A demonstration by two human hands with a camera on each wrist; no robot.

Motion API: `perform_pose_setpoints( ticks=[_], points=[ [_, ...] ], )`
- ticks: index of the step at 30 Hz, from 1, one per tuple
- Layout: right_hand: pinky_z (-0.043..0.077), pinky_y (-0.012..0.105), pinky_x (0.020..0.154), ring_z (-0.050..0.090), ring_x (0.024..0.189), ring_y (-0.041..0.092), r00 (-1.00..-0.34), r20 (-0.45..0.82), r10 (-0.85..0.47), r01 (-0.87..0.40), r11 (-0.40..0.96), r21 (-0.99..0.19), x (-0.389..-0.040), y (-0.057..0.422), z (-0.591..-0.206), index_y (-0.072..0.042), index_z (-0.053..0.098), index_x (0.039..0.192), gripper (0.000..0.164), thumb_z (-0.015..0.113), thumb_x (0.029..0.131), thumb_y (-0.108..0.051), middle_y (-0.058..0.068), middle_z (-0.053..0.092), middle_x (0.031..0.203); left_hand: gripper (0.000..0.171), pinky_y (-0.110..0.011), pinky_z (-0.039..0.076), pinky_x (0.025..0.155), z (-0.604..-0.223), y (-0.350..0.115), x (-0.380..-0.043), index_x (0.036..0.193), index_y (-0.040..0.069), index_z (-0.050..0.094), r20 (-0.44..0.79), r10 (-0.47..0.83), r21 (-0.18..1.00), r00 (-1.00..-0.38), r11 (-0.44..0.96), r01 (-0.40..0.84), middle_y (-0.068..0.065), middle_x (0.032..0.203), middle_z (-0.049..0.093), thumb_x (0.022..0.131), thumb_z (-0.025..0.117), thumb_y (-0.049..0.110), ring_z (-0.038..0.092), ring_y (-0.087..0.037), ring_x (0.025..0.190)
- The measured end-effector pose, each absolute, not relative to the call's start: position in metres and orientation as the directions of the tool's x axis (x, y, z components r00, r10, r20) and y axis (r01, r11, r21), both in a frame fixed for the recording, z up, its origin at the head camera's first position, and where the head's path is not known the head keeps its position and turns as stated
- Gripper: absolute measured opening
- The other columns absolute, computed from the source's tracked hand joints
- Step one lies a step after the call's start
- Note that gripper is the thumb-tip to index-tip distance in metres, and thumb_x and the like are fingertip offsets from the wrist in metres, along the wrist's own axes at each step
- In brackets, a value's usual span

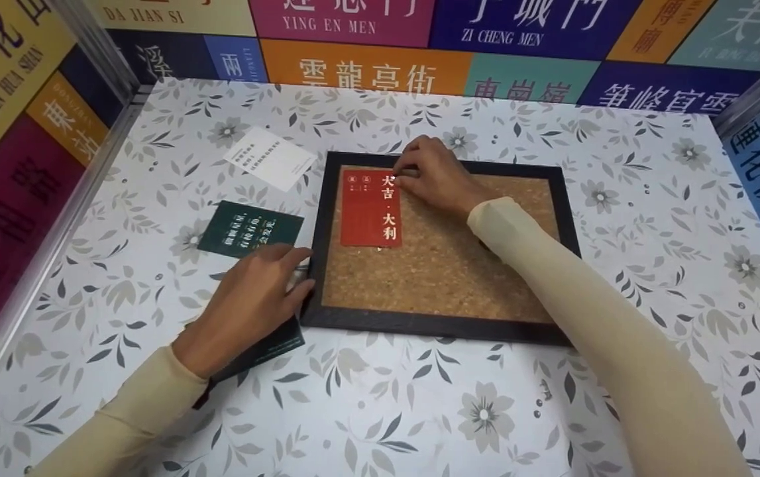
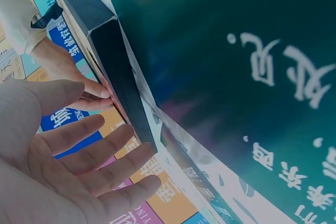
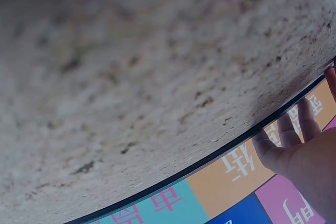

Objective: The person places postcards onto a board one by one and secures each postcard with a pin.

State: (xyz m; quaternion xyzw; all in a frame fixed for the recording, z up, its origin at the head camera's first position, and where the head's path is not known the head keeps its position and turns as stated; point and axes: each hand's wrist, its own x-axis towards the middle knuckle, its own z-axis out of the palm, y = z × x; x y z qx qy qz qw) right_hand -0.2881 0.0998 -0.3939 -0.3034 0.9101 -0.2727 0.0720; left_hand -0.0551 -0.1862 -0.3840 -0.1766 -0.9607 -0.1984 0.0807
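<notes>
A red card [image 1: 371,209] with white characters lies upright in the upper left of a black-framed cork board [image 1: 446,278]. My right hand [image 1: 442,172] reaches over the board from the right, its thumb and forefinger meeting at the card's upper right corner. Whether a small thing sits between those fingertips is hidden. In the right wrist view, the other fingers of the right hand [image 3: 307,156] are loosely bent beside the frame's edge. My left hand [image 1: 247,298] is at the frame's left side, fingertips by its edge; the left wrist view shows these fingers [image 2: 100,161] relaxed and nearly straight.
A white card [image 1: 271,158] and a dark green card [image 1: 247,228] lie left of the board. Another dark green card [image 1: 280,344] is partly under the left hand. A floral cloth [image 1: 419,411] covers the table. Colourful printed panels [image 1: 366,66] stand around it.
</notes>
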Motion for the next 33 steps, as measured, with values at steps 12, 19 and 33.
perform_pose_setpoints(
  ticks=[12, 19, 33],
  points=[
    [0.043, 0.048, 0.111, 0.052, 0.127, 0.031, -0.803, 0.038, -0.594, -0.522, 0.673, -0.524, -0.289, 0.097, -0.398, -0.004, 0.083, 0.121, 0.022, 0.075, 0.107, -0.019, 0.014, 0.062, 0.13, 0.06, -0.061, 0.05, 0.112, -0.386, -0.194, -0.038, 0.14, -0.009, 0.068, 0.19, 0.31, 0.317, -0.932, 0.879, 0.357, -0.031, 0.133, 0.069, 0.093, 0.091, 0.02, 0.064, -0.05, 0.127],
    [0.043, 0.047, 0.112, 0.051, 0.127, 0.029, -0.814, 0.021, -0.581, -0.5, 0.681, -0.535, -0.286, 0.096, -0.399, -0.006, 0.082, 0.122, 0.022, 0.074, 0.108, -0.02, 0.012, 0.061, 0.132, 0.062, -0.066, 0.046, 0.113, -0.384, -0.201, -0.02, 0.141, -0.007, 0.067, 0.131, 0.269, 0.337, -0.954, 0.893, 0.299, -0.031, 0.137, 0.066, 0.091, 0.092, 0.021, 0.061, -0.053, 0.13],
    [0.042, 0.044, 0.111, 0.05, 0.126, 0.028, -0.822, 0.004, -0.57, -0.477, 0.685, -0.551, -0.288, 0.098, -0.394, -0.006, 0.083, 0.121, 0.022, 0.074, 0.108, -0.02, 0.012, 0.059, 0.131, 0.068, -0.066, 0.043, 0.116, -0.387, -0.22, 0.003, 0.145, -0.006, 0.064, 0.076, 0.21, 0.36, -0.975, 0.906, 0.223, -0.03, 0.141, 0.064, 0.09, 0.093, 0.022, 0.057, -0.052, 0.135]
  ],
)
